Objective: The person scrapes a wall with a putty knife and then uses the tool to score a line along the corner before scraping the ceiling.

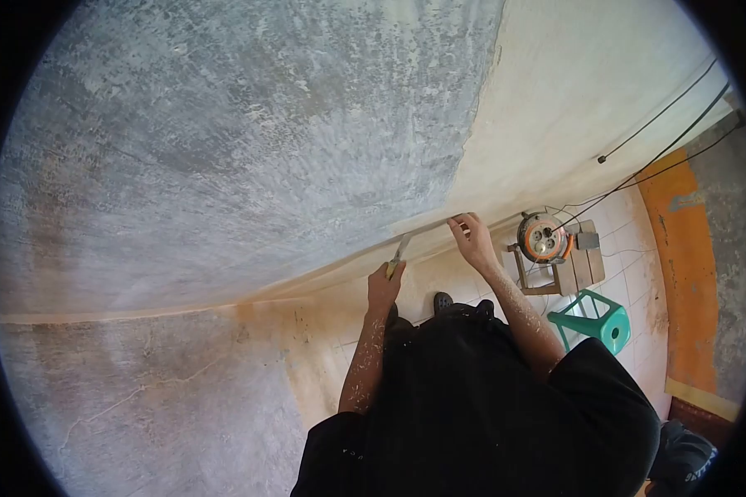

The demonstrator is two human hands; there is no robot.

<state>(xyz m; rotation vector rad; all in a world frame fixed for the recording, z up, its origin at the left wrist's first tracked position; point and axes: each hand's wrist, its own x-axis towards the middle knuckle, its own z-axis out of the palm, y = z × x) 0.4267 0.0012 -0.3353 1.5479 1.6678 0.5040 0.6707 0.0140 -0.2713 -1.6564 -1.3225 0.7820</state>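
My left hand (383, 290) is closed around the yellowish handle of a scraper (402, 248), whose flat metal blade points up toward the wall. To its right, my right hand (473, 242) is raised to the lower part of the wall, with its thumb and fingertips close together at a thin edge or strip (429, 225). Whether it pinches anything there is too small to tell. The wall is rough grey (307, 124) on the left and smooth cream (564, 91) on the right. Pale flakes cling to both forearms.
A cable reel (542, 238) rests on a small wooden stool (583, 269) at the right, with black cables running up from it. Nearer stands a green plastic stool (612, 326). An orange-and-grey wall (688, 265) rises at the far right. Dark cloth (682, 455) shows at the lower right.
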